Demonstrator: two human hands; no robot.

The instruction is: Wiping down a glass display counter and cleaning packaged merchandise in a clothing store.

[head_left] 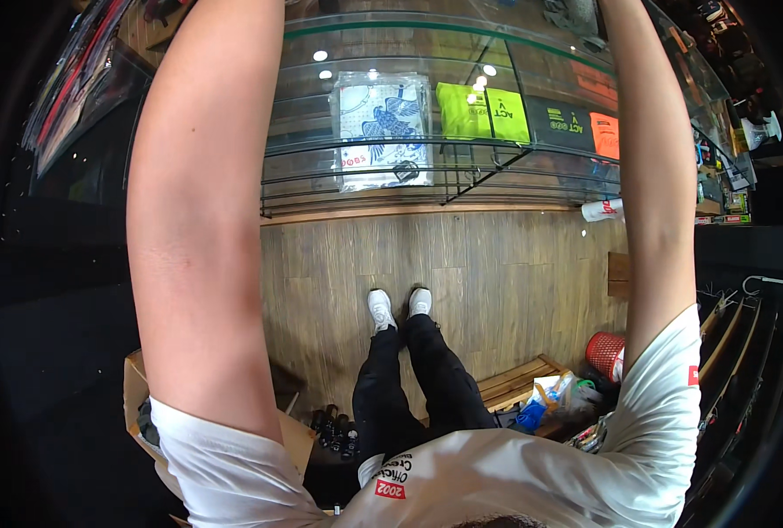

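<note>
Our arms (200, 194) reach over far glass shelves (391, 18), hands out of view, grip impossible to tell; folded clothes (383, 123) lie flat, seemingly for display.

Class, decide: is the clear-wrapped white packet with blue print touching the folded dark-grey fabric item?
Apart. The head view shows the folded neon-yellow fabric item lying between the white packet and the dark-grey item, separating them.

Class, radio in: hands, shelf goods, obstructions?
Both hands out of frame, past top edge. Between bare arms: clear glass shelf with green edge; flat white blue-printed packet in clear plastic. Obstructions at hands: cannot tell.
</note>
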